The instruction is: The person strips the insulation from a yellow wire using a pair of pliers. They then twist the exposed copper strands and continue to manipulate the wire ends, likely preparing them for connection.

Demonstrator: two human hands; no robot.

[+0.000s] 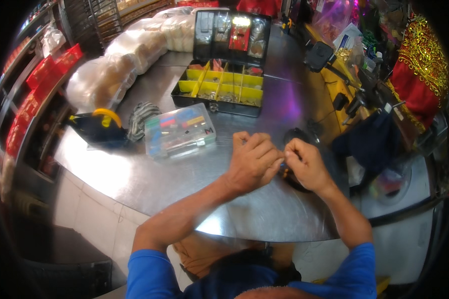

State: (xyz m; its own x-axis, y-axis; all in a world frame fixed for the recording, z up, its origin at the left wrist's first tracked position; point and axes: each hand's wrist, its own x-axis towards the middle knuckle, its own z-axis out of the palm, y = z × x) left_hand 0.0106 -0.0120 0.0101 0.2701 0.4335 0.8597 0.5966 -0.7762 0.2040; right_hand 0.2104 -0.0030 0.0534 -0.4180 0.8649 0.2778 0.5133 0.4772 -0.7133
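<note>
Head view shows the curled left hand (257,158) and right hand (307,165) close together above the metal tabletop (269,214); whether either grip clamps anything, I cannot tell.

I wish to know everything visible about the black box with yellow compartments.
The black box looks plastic and stands open on the metal table, behind the clear case; whether they touch is unclear. Its lid is raised at the back, with clear sections holding a red item and others. Yellow walls split the inside into compartments, several with small, shiny pieces. A latch shows on the front.
</note>
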